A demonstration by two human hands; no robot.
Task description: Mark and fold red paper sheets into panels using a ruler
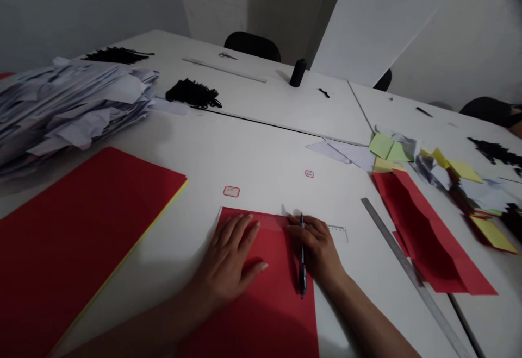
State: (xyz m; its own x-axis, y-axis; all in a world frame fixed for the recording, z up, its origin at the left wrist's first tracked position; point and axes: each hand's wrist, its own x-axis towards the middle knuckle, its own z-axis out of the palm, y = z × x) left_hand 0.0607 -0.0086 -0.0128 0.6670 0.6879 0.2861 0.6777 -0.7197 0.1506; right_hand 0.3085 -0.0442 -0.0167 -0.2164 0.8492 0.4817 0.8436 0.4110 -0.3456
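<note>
A red paper sheet [269,303] lies on the white table [253,151] in front of me. My left hand [230,257] rests flat on it, fingers spread, open. A clear plastic ruler [337,232] lies across the sheet's top edge. My right hand [318,246] sits at the sheet's upper right corner and is closed on a dark pen [302,260], whose tip points toward the ruler.
A large red sheet stack [69,244] lies at left, below a heap of white paper [69,102]. A long metal ruler [411,276] runs diagonally at right beside red offcuts [428,238] and coloured scraps [448,170]. Black thread bundles [191,93], a black spool [298,72] and scissors [226,55] lie farther back.
</note>
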